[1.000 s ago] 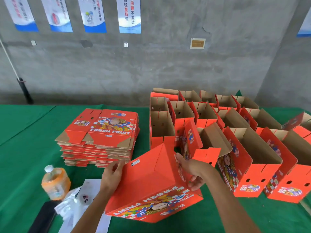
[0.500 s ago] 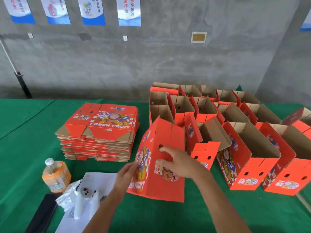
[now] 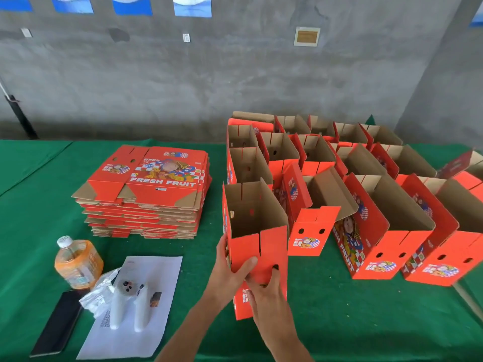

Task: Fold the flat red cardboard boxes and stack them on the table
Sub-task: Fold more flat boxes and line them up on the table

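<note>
Head view: both hands' grip on upright box point(image 3: 257, 246).

The boxes point(image 3: 386, 220) were corrugated cardboard, printed red outside, plain brown inside; the desk point(image 3: 339, 309) carried green felt-like cloth.

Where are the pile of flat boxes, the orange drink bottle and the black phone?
pile of flat boxes point(image 3: 154, 176): head view, on the printed top sheet.
orange drink bottle point(image 3: 78, 262): head view, on its orange body.
black phone point(image 3: 58, 322): head view, on the middle of its dark screen.
</note>
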{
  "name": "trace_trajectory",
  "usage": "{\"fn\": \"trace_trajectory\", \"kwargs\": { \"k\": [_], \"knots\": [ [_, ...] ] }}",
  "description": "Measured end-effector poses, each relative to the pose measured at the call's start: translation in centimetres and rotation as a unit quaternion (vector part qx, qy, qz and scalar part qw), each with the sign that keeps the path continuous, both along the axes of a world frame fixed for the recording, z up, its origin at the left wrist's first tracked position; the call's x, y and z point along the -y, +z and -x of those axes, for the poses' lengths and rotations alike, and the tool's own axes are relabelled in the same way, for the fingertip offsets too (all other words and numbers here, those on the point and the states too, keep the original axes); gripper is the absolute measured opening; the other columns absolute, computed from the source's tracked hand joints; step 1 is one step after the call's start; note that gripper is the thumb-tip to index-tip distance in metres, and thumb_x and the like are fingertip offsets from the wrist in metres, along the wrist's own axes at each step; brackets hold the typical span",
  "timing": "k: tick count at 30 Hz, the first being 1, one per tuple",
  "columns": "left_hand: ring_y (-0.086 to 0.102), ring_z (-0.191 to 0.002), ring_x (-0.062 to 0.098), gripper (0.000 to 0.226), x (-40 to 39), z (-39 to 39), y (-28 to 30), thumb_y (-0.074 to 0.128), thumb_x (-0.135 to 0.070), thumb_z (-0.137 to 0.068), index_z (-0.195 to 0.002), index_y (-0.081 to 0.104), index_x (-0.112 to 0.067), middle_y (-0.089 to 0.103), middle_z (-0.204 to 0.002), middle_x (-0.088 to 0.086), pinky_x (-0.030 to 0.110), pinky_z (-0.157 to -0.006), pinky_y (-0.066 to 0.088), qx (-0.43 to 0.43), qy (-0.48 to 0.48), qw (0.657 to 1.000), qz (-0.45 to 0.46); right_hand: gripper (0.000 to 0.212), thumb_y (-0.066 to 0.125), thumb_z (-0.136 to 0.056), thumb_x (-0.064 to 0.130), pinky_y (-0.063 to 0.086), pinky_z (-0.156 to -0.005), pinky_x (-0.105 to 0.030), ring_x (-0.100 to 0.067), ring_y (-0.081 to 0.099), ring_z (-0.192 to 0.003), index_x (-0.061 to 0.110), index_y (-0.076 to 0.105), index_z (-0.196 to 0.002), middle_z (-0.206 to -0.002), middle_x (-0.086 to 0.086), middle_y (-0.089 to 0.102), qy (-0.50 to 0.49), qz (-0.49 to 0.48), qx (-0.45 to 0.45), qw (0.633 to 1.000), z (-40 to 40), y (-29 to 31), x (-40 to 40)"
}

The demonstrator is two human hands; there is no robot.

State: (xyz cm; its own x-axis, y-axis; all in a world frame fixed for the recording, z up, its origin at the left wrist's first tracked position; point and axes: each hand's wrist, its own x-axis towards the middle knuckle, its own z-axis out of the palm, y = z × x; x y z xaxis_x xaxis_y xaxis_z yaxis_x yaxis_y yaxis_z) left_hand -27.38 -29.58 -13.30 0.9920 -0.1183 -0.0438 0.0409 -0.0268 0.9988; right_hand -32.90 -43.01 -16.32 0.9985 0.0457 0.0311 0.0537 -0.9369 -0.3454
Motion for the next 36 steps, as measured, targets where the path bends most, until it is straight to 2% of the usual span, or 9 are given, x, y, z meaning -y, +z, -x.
{"fn": "trace_trajectory", "kwargs": {
  "k": [8,12,18,23,27,29,31,34,36],
  "knots": [
    [0.052,-0.137,0.012,0.11,-0.6,-4.1,-3.4,0.088,-0.031,-0.083,-0.164,0.014,-0.038,0.048,-0.153,-0.011,0.044,-0.111,0.05,-0.028,-0.037,0.992,-0.114,0.064,0.047,-0.105,0.032,0.053,-0.099,-0.035,-0.029,0.052,-0.134,0.047,0.017,-0.158,-0.162,-0.018,0.01,0.015,-0.025,-0.068,0.997,-3.8,-5.2,0.4],
    [0.057,-0.133,0.014,0.108,-1.4,-8.0,-4.5,0.088,-0.028,-0.083,-0.164,0.017,-0.04,0.056,-0.148,-0.011,0.047,-0.11,0.051,-0.029,-0.048,0.99,-0.126,0.071,0.049,-0.104,0.03,0.044,-0.112,-0.038,-0.033,0.043,-0.141,0.049,0.01,-0.16,-0.165,-0.019,0.006,0.026,-0.008,-0.07,0.997,-7.3,-5.8,0.5],
    [0.061,-0.126,0.02,0.112,-1.3,-13.4,-4.0,0.087,-0.027,-0.084,-0.164,0.011,-0.042,0.06,-0.142,-0.004,0.041,-0.105,0.053,-0.045,-0.055,0.985,-0.156,0.067,0.053,-0.104,0.026,0.042,-0.115,-0.04,-0.034,0.037,-0.147,0.046,0.023,-0.16,-0.164,-0.018,0.007,0.009,-0.059,-0.073,0.996,-12.3,-5.0,0.0],
    [0.068,-0.113,0.021,0.094,-2.3,-14.8,-4.9,0.078,-0.024,-0.089,-0.162,0.021,-0.044,0.061,-0.14,-0.005,0.042,-0.099,0.057,-0.053,-0.039,0.983,-0.169,0.062,0.049,-0.107,0.027,0.036,-0.121,-0.037,-0.034,0.018,-0.157,0.047,0.025,-0.16,-0.17,-0.017,-0.008,-0.002,-0.053,-0.074,0.996,-13.6,-4.6,-0.7],
    [0.07,-0.111,0.016,0.087,-3.5,-14.8,-5.3,0.077,-0.022,-0.089,-0.161,0.029,-0.033,0.059,-0.142,-0.004,0.035,-0.094,0.058,-0.044,-0.053,0.978,-0.197,0.053,0.047,-0.108,0.026,0.042,-0.115,-0.034,-0.033,0.038,-0.149,0.038,0.037,-0.158,-0.169,-0.021,0.004,-0.059,-0.048,-0.062,0.995,-12.8,-3.2,-2.6],
    [0.067,-0.098,-0.002,0.075,-5.1,-15.0,-4.8,0.076,-0.023,-0.092,-0.156,0.039,-0.027,0.059,-0.139,-0.008,0.015,-0.075,0.056,-0.029,-0.074,0.971,-0.224,0.042,0.048,-0.107,0.032,0.049,-0.105,-0.033,-0.026,0.057,-0.134,0.032,0.053,-0.148,-0.161,-0.019,0.037,-0.091,-0.039,-0.048,0.994,-12.0,-2.4,-3.9],
    [0.061,-0.093,-0.009,0.058,-7.8,-15.7,-3.5,0.073,-0.026,-0.095,-0.149,0.05,-0.026,0.06,-0.135,-0.01,0.007,-0.063,0.049,0.008,-0.064,0.962,-0.266,0.025,0.052,-0.104,0.032,0.054,-0.087,-0.025,-0.015,0.071,-0.106,0.025,0.072,-0.119,-0.124,-0.002,0.072,-0.074,-0.091,-0.023,0.993,-12.4,-0.7,-6.1],
    [0.065,-0.111,0.014,0.04,-13.5,-17.9,-0.6,0.069,-0.023,-0.098,-0.138,0.062,-0.02,0.064,-0.134,0.003,0.025,-0.087,0.056,0.129,0.026,0.928,-0.349,0.021,0.059,-0.103,0.027,0.05,-0.075,-0.01,-0.002,0.069,-0.087,0.018,0.073,-0.115,-0.107,0.004,0.077,-0.035,-0.219,0.013,0.975,-16.3,2.4,-10.3],
    [0.059,-0.126,0.026,0.039,-17.7,-20.1,0.9,0.066,-0.029,-0.099,-0.138,0.062,-0.02,0.061,-0.14,0.005,0.042,-0.105,0.05,0.185,0.09,0.876,-0.437,0.033,0.057,-0.105,0.029,0.055,-0.087,-0.022,-0.008,0.069,-0.099,0.015,0.064,-0.133,-0.122,0.0,0.072,-0.002,-0.218,0.024,0.976,-20.3,4.1,-13.1]
  ]
}}
